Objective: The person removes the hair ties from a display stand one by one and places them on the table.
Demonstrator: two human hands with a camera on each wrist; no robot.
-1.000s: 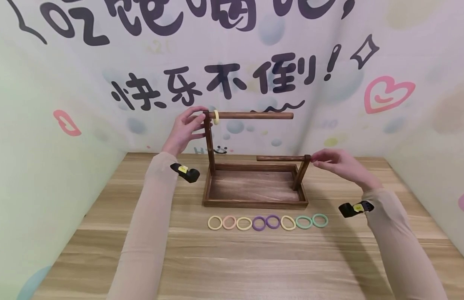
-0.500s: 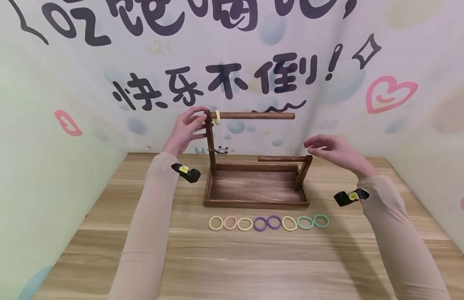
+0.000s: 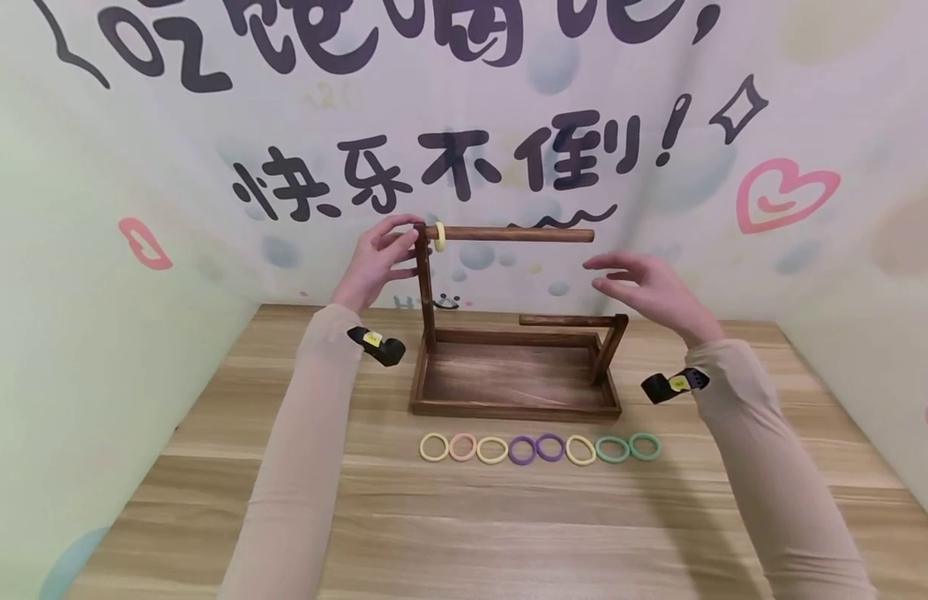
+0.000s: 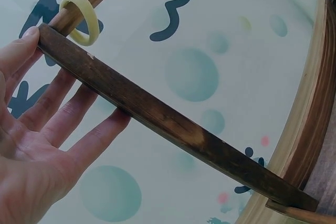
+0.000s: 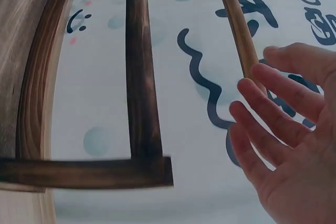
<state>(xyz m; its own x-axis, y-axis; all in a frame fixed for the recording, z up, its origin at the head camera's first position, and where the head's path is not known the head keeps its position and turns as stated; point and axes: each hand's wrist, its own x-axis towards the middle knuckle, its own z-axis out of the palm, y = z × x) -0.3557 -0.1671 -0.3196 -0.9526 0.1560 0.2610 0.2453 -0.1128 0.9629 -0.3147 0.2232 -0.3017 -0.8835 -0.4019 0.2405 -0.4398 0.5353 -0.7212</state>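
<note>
A dark wooden stand (image 3: 434, 408) has a tray base and two posts, each with a horizontal rod. My left hand (image 3: 370, 262) holds the top of the tall left post (image 4: 136, 106), thumb at its upper end and fingers along its side. A pale yellow ring (image 4: 84, 19) hangs on the upper rod (image 3: 524, 235), close to that post. Near the upper rod's free end, my right hand (image 3: 651, 287) hovers above the lower rod (image 5: 140, 66). Its fingers are spread, slightly bent and hold nothing.
On the wooden table (image 3: 464, 533), a row of several rings lies before the stand, including a pink ring (image 3: 463, 447), a purple ring (image 3: 521, 451) and a green ring (image 3: 645, 447). A printed cloth (image 3: 374, 100) hangs behind.
My right hand has left the short right post, moving up and left toward the upper rod's free end. The left hand stays at the tall post.
</note>
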